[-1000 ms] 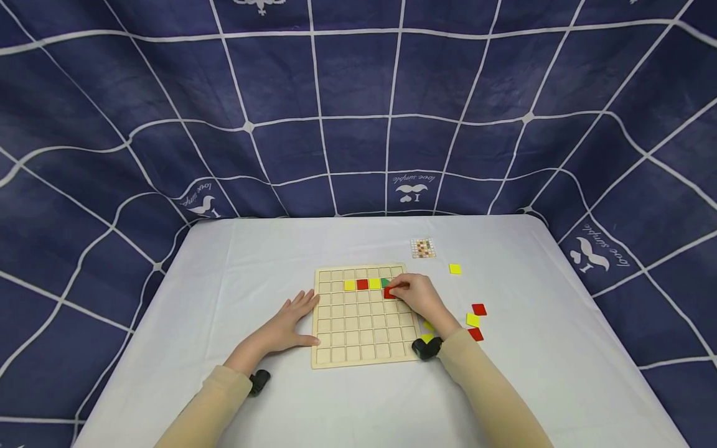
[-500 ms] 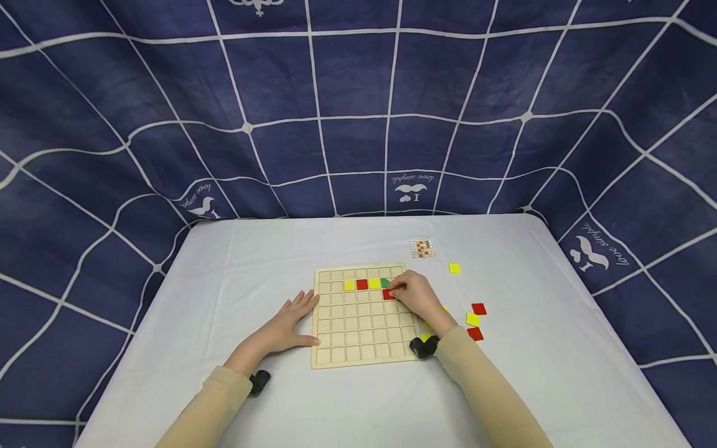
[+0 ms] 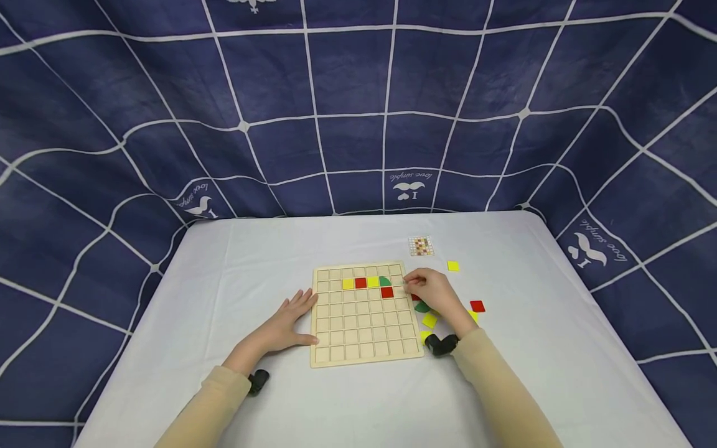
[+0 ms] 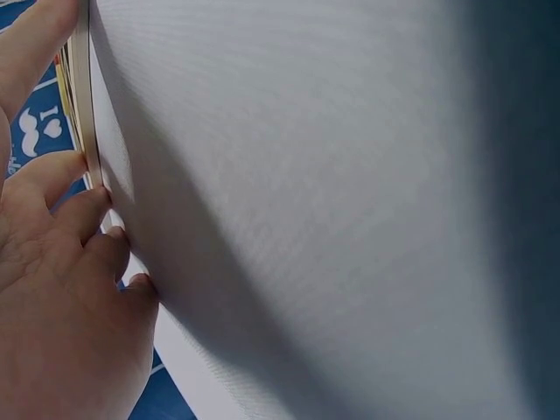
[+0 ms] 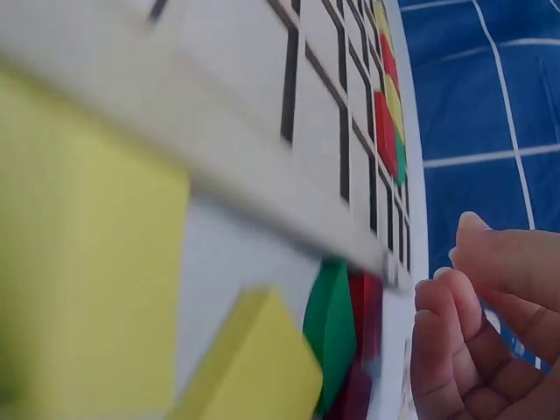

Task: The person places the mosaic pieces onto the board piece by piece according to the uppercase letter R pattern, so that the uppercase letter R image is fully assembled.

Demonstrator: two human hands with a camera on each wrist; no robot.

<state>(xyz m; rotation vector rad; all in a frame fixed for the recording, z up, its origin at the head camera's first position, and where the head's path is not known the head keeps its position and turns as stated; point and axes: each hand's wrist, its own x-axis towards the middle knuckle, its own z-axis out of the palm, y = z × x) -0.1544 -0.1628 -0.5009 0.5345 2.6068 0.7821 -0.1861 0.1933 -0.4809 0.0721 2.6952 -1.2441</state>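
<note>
A wooden grid board (image 3: 358, 323) lies flat on the table. One row holds a yellow tile (image 3: 348, 284), a red tile (image 3: 361, 283), another yellow tile (image 3: 373, 282) and a green rounded piece (image 3: 384, 282). Below the green piece, a red square tile (image 3: 387, 292) sits in a cell. My left hand (image 3: 285, 326) rests against the board's left edge with fingers spread and thumb apart. Over the board's right edge is my right hand (image 3: 434, 289), fingers loosely bent. The right wrist view shows nothing between its fingertips (image 5: 472, 229).
Beside the board's right edge lie loose pieces, among them a yellow tile (image 3: 429, 320) and a green piece (image 3: 422, 307), partly under my right hand. Farther right is a red tile (image 3: 477, 306). A small patterned card (image 3: 421, 246) and a yellow tile (image 3: 453, 266) lie behind the board.
My right hand has let go of the red tile, which now lies in a cell below the green piece. The hand has moved right to the board's edge. The left hand stays put.
</note>
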